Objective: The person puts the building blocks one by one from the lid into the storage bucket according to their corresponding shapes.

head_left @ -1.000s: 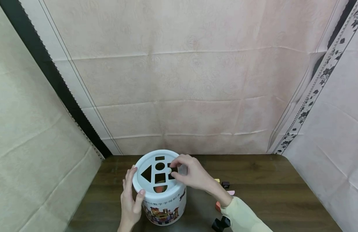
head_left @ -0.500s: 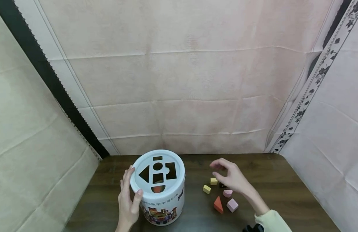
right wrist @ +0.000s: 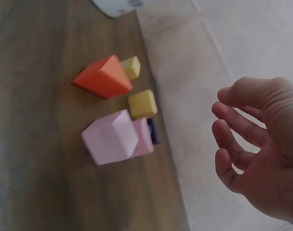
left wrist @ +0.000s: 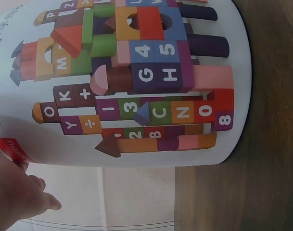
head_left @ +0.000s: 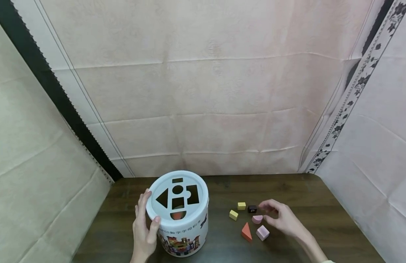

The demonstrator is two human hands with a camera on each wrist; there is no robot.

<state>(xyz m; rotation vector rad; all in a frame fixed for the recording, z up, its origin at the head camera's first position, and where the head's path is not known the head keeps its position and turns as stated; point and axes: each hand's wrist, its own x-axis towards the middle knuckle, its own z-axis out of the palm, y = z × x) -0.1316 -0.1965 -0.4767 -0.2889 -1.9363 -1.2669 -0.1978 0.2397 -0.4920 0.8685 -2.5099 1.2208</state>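
A round bucket (head_left: 186,233) with a pale blue lid (head_left: 197,182) stands on the table; the lid has several shaped holes. My left hand (head_left: 144,230) holds the bucket's left side, thumb on the front and fingers round the back. The left wrist view shows the printed castle of letter blocks on its wall (left wrist: 151,86). To the right, my right hand (head_left: 283,219) hovers with loosely bent fingers, nothing between them. Its fingertips are close to a black block (head_left: 252,209) and a pink half-round block (head_left: 257,219). Through the lid's half-round hole an orange-red piece (head_left: 177,216) shows.
Near the right hand lie two yellow blocks (head_left: 241,206), an orange-red triangular block (head_left: 246,232) and a pale pink cube (head_left: 262,232) on the dark wooden table (head_left: 308,197). Behind the table's far edge hangs a pale cloth (head_left: 216,109); more cloth flanks both sides.
My right hand has left the lid, swung right and come down beside the loose blocks. The left hand stays on the bucket. The view has shifted slightly.
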